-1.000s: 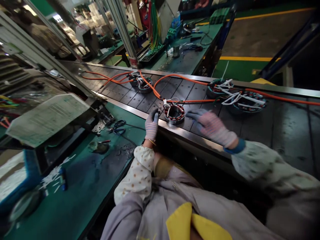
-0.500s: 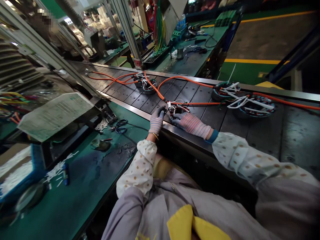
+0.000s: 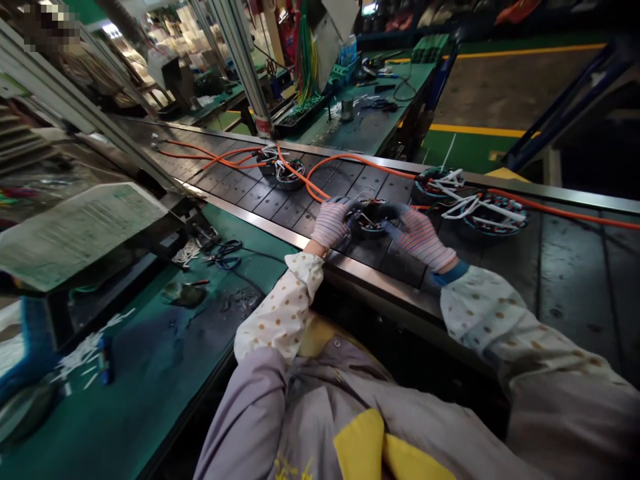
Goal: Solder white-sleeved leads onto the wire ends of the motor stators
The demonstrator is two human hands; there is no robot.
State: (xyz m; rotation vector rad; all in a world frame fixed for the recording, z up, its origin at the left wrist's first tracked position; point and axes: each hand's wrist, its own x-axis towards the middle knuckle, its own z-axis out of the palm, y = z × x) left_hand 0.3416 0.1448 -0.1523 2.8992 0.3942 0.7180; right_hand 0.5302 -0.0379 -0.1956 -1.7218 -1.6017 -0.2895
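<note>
On the dark slatted conveyor in front of me sits a round motor stator (image 3: 371, 225) with wires in its ring. My left hand (image 3: 333, 222), in a striped glove with dark fingertips, is closed at the stator's left rim. My right hand (image 3: 423, 235), gloved alike, is at the right rim with thumb and fingers bent toward it; motion blurs the fingers, so contact is unclear. An orange sleeved cable (image 3: 316, 193) runs on the belt behind my left hand. To the right lie two more stators, one nearer (image 3: 495, 217) and one farther (image 3: 434, 183), with white sleeved leads.
Farther left on the conveyor (image 3: 255, 200) are more stators (image 3: 290, 175) with orange cables. A metal rail (image 3: 280, 230) edges the belt. The green bench (image 3: 165, 360) at left holds scissors (image 3: 225, 253), white tubing pieces (image 3: 85, 353) and a sloped paper sheet (image 3: 75, 230).
My right hand has moved right and its fingers have come away from the stator's middle to its right side. My left hand has shifted to the left rim, and the view has swung slightly.
</note>
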